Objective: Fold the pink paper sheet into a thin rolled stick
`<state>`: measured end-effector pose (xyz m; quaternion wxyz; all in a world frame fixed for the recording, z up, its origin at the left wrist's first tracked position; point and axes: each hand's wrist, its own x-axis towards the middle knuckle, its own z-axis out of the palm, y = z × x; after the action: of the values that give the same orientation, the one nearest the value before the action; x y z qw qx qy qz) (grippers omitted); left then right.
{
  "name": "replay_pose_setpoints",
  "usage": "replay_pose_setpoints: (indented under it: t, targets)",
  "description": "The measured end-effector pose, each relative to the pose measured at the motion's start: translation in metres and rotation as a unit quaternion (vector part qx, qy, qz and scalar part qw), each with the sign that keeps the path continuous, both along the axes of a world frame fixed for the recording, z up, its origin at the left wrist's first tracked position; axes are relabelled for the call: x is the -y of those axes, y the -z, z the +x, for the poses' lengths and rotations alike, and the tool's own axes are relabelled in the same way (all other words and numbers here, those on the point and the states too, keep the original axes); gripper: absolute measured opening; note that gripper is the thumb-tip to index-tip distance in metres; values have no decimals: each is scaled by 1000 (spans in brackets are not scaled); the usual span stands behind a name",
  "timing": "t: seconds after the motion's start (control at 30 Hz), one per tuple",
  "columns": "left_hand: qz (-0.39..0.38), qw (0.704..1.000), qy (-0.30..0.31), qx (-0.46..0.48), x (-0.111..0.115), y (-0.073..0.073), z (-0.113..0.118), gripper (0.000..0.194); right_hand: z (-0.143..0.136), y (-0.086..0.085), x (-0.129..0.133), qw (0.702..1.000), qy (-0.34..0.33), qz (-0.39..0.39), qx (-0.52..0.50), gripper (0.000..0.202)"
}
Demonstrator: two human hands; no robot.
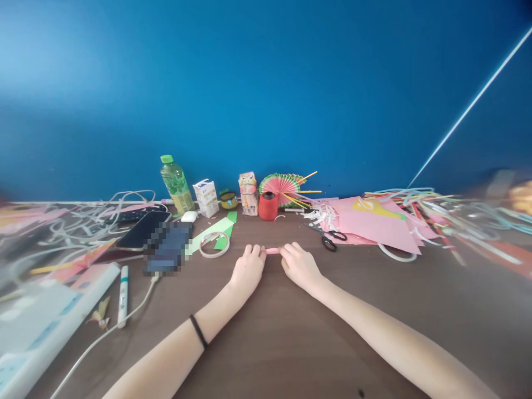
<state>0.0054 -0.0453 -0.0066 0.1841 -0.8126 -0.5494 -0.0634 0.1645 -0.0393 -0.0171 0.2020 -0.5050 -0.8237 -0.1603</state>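
A narrow pink piece, apparently rolled or folded paper (272, 251), lies across the middle of the brown table. My left hand (249, 270) has its fingers closed on the left end. At the right end, my right hand (301, 267) grips it with bent fingers. Only a short stretch shows between the two hands; the ends are covered by fingers. Both hands rest low, on or just above the tabletop. Black-handled scissors (330, 243) lie right of my right hand, and a roll of tape (214, 245) sits left of my left hand.
Along the wall stand a green-capped bottle (177, 185), a white box (206, 198), a small carton (248, 194), a red spool (269, 207) and a pleated fan (280, 183). Pink paper (374, 224) lies right. A phone (168, 246), cable and marker (123, 296) are left.
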Motion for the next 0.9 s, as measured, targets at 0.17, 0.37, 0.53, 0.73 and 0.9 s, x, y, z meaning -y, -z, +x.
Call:
replay_pose_setpoints:
  t: [0.17,0.37,0.53,0.73,0.9]
  targets:
    - [0,1000,-9,13,1,1,-2,43,2,-2,-1,1000,6,-6,-7,21]
    - [3,998,-13,69,2,0,-7,42,9,0,-5,998,-6,-5,-63,21]
    - [6,994,20,104,-4,-2,-17,38,16,7,-11,989,-47,29,-134,22]
    - [7,983,105,148,-17,-2,-28,28,21,8,-20,974,-100,30,-199,13]
    - [9,980,101,172,-17,-2,-25,30,25,3,-26,959,-178,-17,-220,10]
